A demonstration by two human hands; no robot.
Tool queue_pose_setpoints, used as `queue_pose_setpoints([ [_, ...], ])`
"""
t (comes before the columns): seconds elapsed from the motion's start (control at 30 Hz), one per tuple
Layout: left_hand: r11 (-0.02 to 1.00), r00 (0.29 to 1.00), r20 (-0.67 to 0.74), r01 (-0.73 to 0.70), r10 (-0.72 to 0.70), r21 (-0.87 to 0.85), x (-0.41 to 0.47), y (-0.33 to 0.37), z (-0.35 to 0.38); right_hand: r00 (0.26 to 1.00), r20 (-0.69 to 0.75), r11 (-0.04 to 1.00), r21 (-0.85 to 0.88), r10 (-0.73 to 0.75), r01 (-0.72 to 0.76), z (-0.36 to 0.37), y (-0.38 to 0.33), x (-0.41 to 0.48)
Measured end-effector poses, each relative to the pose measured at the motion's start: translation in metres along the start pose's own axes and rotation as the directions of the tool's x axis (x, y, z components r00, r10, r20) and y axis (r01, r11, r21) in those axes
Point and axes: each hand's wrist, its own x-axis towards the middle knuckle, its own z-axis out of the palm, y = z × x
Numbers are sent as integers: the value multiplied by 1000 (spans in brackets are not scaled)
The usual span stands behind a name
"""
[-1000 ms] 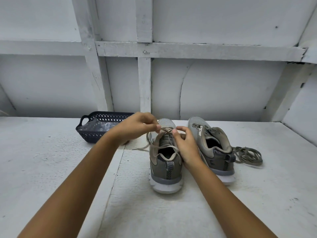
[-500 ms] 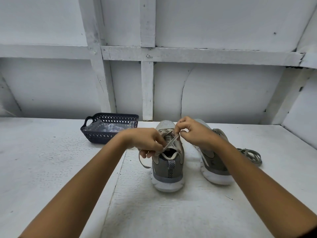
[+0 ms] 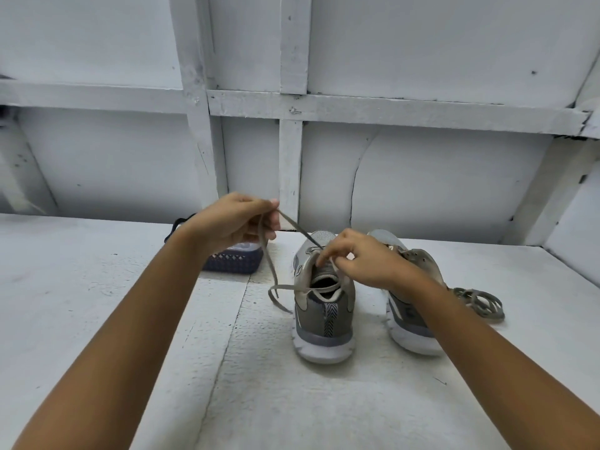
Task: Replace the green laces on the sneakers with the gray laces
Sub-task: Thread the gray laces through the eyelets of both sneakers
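Note:
Two grey-green sneakers stand heel-first toward me on the white table. The left sneaker (image 3: pixel 324 316) carries a dull lace (image 3: pixel 271 271). My left hand (image 3: pixel 238 224) pinches that lace and holds it raised up and to the left of the shoe, a taut strand running down to the eyelets and a loose end hanging to the table. My right hand (image 3: pixel 360 259) pinches the lace at the shoe's tongue. The right sneaker (image 3: pixel 410 323) is partly behind my right forearm and shows bare eyelets. A loose coiled lace (image 3: pixel 480 302) lies to its right.
A dark blue mesh basket (image 3: pixel 232 263) with clear plastic in it sits at the back left, partly behind my left hand. A white wall with wooden battens closes the back of the table (image 3: pixel 97 303).
My left hand has risen up and left, drawing the lace out of the left sneaker. My right hand has dropped to the shoe's tongue.

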Motion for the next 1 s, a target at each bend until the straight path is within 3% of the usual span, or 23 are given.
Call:
queue_pose_setpoints([
  [0.13,935,999,41,31,-17,-353,2,5,15,1000,-11,986,168,11,-9,1,-16,10],
  [0.27,880,998,57,4,27,-475,8,7,25,998,68,971,239,4,-20,7,-33,17],
  [0.37,872,999,12,-32,44,-489,15,7,28,999,29,977,207,38,-43,16,-41,27],
  [0.47,880,998,-16,-61,60,-471,21,4,27,993,-11,947,304,114,-105,21,-43,35],
  [0.6,957,999,-14,26,-32,-290,26,-18,23,982,-79,849,518,173,-108,9,-45,40],
  [0.7,977,999,11,49,-47,-207,25,-35,26,971,-133,812,577,199,-87,-2,-42,50],
  [0.87,961,998,31,-51,62,-272,24,-49,24,964,-123,781,614,236,-113,-5,-34,65],
  [1.0,961,992,115,-25,59,-276,22,-54,20,952,-130,740,662,276,-124,-4,-29,71],
])
